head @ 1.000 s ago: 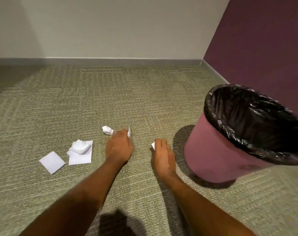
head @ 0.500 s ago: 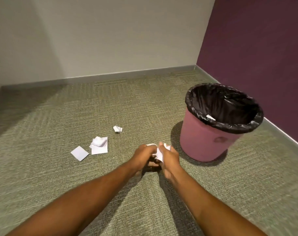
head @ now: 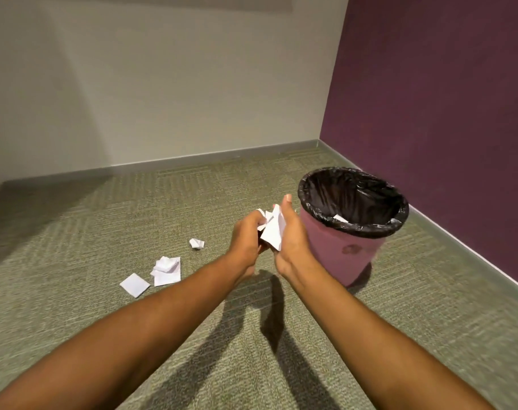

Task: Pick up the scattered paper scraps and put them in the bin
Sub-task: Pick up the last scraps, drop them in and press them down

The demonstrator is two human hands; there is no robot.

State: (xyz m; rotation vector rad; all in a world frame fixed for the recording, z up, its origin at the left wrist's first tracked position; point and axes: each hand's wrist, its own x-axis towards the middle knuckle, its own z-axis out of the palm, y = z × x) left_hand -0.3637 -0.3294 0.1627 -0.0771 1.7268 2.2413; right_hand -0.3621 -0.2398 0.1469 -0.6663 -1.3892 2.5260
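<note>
Both hands are raised above the carpet, just left of the pink bin (head: 340, 250) with its black liner. My left hand (head: 246, 241) and my right hand (head: 293, 241) together hold a bunch of white paper scraps (head: 272, 229) between them. A white scrap (head: 339, 218) lies inside the bin. On the floor to the left lie a small crumpled scrap (head: 196, 243), a crumpled ball on a flat sheet (head: 166, 269), and a flat square scrap (head: 134, 284).
Green carpet (head: 74, 247) runs to a grey wall at the back and a purple wall (head: 444, 113) on the right. The bin stands near the purple wall's skirting.
Both hands picked scraps off the carpet, came together and rose with the paper toward the bin. The view lifted and pulled back.
</note>
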